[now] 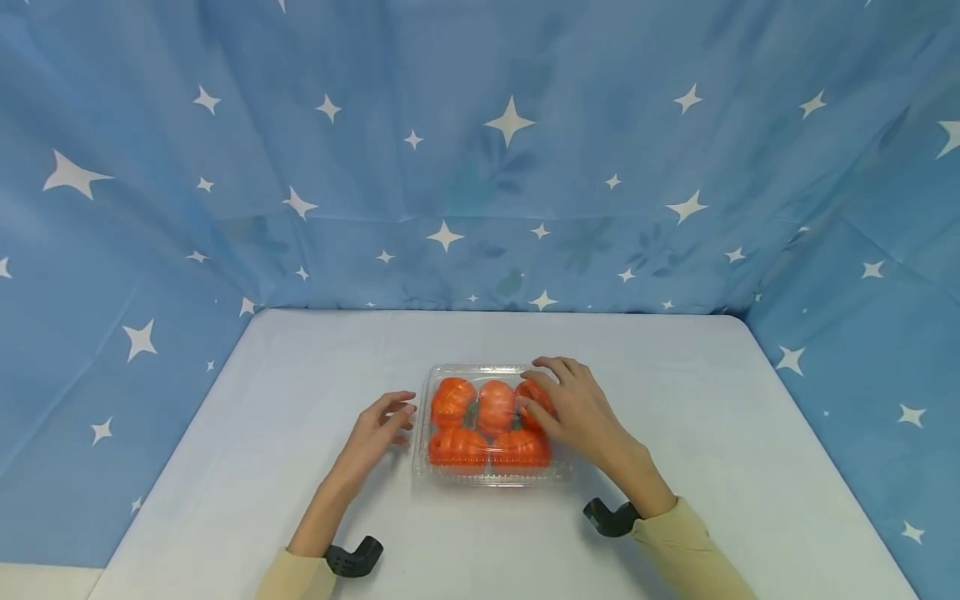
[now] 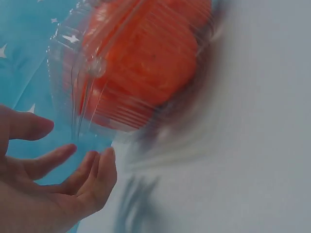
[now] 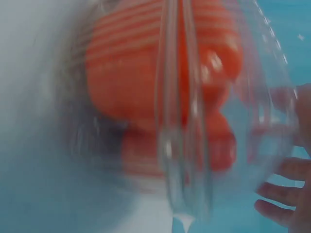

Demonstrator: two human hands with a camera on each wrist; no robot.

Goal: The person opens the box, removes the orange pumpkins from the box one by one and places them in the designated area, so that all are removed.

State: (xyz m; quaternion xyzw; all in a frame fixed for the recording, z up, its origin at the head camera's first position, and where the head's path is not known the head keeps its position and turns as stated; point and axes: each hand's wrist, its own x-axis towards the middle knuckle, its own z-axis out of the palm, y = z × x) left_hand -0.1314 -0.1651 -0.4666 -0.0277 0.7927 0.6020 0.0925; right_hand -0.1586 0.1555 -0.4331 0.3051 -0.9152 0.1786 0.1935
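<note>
A clear plastic clamshell box [image 1: 489, 480] lies on the white table with its lid down. Inside are several round, orange-red pieces [image 1: 457, 450], ribbed like small pumpkins or tomatoes; their exact kind cannot be told. My left hand [image 1: 378, 427] is just left of the box, its fingers loosely bent and a small gap from the wall in the left wrist view. Over the lid's right part reaches my right hand [image 1: 576, 410], thumb and fingers spread apart. Whether it touches the plastic cannot be told; the right wrist view is blurred.
A white-covered table [image 1: 225, 467] surrounds the box on all sides. Blue curtains [image 1: 480, 175] with white stars hang behind it and along both sides. Black wrist devices [image 1: 355, 557] sit on both wrists, below pale yellow sleeves [image 1: 690, 550].
</note>
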